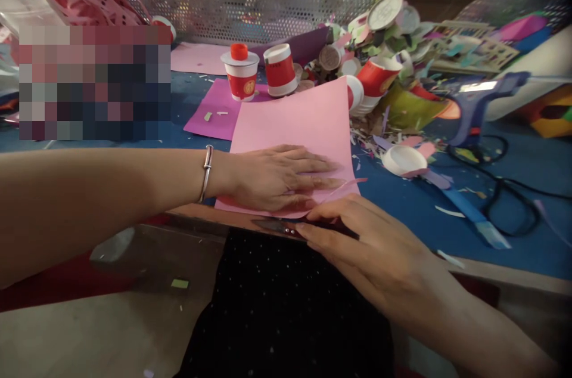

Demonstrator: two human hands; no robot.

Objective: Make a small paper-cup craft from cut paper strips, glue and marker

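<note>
Right hand fingers clamped on scissors; left hand fingers flat together on pink paper.

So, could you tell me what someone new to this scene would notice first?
The eye lands on the pink paper sheet in the middle of the blue table, pressed flat by the left hand. At its near edge the right hand holds dark scissors against the paper. Behind, to the right, sits a messy heap of red paper cups and scraps, with a blue glue gun beside it.
</note>
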